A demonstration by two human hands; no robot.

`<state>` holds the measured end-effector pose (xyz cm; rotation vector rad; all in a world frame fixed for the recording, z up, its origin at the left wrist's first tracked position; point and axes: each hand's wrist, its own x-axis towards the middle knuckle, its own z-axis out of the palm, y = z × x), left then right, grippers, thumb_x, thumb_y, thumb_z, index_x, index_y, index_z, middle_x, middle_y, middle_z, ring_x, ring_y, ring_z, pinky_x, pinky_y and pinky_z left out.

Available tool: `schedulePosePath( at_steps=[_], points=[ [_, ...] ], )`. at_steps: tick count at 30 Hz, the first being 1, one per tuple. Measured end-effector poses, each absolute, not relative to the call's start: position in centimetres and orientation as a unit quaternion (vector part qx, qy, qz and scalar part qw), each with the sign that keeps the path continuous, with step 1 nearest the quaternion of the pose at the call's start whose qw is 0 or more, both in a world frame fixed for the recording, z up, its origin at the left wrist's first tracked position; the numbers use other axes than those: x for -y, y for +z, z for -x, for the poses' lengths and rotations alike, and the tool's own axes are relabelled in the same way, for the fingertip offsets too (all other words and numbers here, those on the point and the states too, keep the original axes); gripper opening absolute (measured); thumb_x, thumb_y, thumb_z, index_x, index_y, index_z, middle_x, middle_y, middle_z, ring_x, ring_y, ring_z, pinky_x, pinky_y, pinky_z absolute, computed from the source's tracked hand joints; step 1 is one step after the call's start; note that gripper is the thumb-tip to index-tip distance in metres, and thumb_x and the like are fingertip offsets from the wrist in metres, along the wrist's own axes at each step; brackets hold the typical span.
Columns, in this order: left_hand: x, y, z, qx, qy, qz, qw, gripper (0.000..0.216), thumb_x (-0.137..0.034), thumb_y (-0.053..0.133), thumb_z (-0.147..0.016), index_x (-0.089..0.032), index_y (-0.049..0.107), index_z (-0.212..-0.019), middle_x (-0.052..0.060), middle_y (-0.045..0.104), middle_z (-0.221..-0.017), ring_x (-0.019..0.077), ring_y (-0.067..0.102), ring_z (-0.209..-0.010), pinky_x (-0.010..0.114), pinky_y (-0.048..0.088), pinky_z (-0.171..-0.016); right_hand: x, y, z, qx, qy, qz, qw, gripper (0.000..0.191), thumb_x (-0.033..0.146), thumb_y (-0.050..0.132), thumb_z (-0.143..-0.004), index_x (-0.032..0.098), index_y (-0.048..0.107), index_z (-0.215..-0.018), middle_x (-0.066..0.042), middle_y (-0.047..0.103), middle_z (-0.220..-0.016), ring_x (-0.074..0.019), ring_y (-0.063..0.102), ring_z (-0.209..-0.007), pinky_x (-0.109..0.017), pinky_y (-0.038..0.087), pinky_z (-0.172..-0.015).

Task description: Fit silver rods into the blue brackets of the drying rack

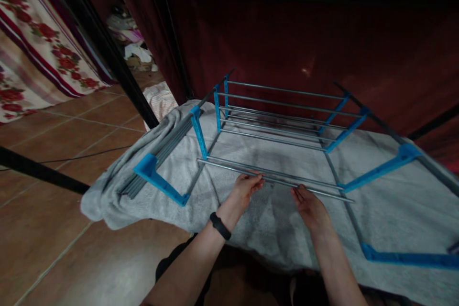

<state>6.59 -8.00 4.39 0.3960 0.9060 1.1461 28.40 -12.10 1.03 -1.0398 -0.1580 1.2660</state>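
Rods: a few thin silver metal rods (pixel 229 168) lie side by side across the front of the rack. They run from the left blue upright down toward the right front bracket, low over the towel.
Left hand: the left hand (pixel 246 190) grasps the rods near their middle, with its fingers (pixel 258 180) curled over them from the near side.
Right hand: the right hand (pixel 310 206) lies back up, just beside the left hand. Its fingertips (pixel 296 191) touch the rods; whether they wrap around them cannot be told.
Wristband: a black band (pixel 220 225) sits on the left wrist.
Rack: a partly built frame of grey metal rails and bright blue plastic brackets (pixel 279 103) stands on the towel. Its rear section carries several parallel horizontal rails at two levels.
Left bracket: a blue L-shaped plastic bracket (pixel 158 182) rests at the left front corner, near the edge of the towel.
Loose tubes: a bundle of grey metal tubes (pixel 161 153) lies along the left side, on a fold of the towel.
Towel: a grey terry towel (pixel 394 210) is spread under the whole frame.
Floor: terracotta tiles (pixel 53 143) extend to the left.
Surroundings: a dark red panel (pixel 287 33) stands behind the rack. A cloth with red flowers (pixel 36 33) hangs at far left, and a black pole (pixel 107 52) slants between the two.
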Motion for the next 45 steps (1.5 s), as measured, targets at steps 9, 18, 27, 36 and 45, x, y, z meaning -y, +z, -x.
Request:
schedulePosePath(
  at_steps=[9, 18, 27, 36, 45],
  points=[
    [7.9, 4.1, -6.6, -0.403, 0.515, -0.205, 0.728, 0.026, -0.023, 0.09, -0.066, -0.014, 0.072, -0.083, 0.01, 0.076, -0.088, 0.0176, 0.072, -0.075, 0.029, 0.056, -0.072, 12.1, 0.6, -26.8, 0.092, 0.586, 0.473, 0.651, 0.015, 0.019, 0.081, -0.069, 0.021, 0.071, -0.081, -0.001, 0.073, -0.085, -0.0155, 0.072, -0.087, -0.029, 0.062, -0.089],
    [7.4, 5.1, -5.6, -0.445, 0.552, -0.177, 0.682, 0.023, -0.021, 0.089, -0.067, -0.014, 0.07, -0.078, 0.005, 0.071, -0.074, 0.0153, 0.069, -0.066, 0.027, 0.053, -0.066, 11.8, 0.4, -28.4, 0.071, 0.569, 0.499, 0.649, 0.007, 0.017, 0.072, -0.075, 0.021, 0.071, -0.08, -0.005, 0.072, -0.088, -0.0169, 0.072, -0.088, -0.028, 0.063, -0.083],
    [6.0, 5.9, -2.8, -0.45, 0.6, -0.16, 0.642, 0.027, -0.027, 0.087, -0.071, -0.016, 0.063, -0.07, 0.003, 0.069, -0.073, 0.0128, 0.065, -0.064, 0.026, 0.052, -0.065, 11.7, 0.4, -29.7, 0.077, 0.551, 0.512, 0.654, 0.005, 0.021, 0.073, -0.077, 0.022, 0.07, -0.082, -0.003, 0.072, -0.085, -0.0146, 0.071, -0.084, -0.027, 0.061, -0.085],
    [4.9, 7.2, -0.2, -0.437, 0.658, -0.125, 0.6, 0.017, -0.03, 0.069, -0.091, -0.014, 0.066, -0.085, 0.005, 0.072, -0.075, 0.0098, 0.064, -0.06, 0.023, 0.053, -0.066, 11.6, 0.9, -30.6, 0.046, 0.551, 0.509, 0.66, 0.004, 0.017, 0.071, -0.08, 0.021, 0.069, -0.081, 0.001, 0.069, -0.072, -0.0127, 0.071, -0.075, -0.023, 0.062, -0.079],
    [4.8, 7.6, 0.3, -0.449, 0.678, -0.094, 0.574, 0.014, -0.025, 0.057, -0.099, -0.016, 0.063, -0.09, 0.007, 0.074, -0.081, 0.0142, 0.071, -0.069, 0.024, 0.055, -0.066, 11.8, 1.1, -30.8, 0.052, 0.557, 0.501, 0.661, 0.007, 0.016, 0.071, -0.079, 0.022, 0.07, -0.081, 0.0, 0.072, -0.076, -0.0136, 0.072, -0.078, -0.024, 0.063, -0.078]
  ],
)
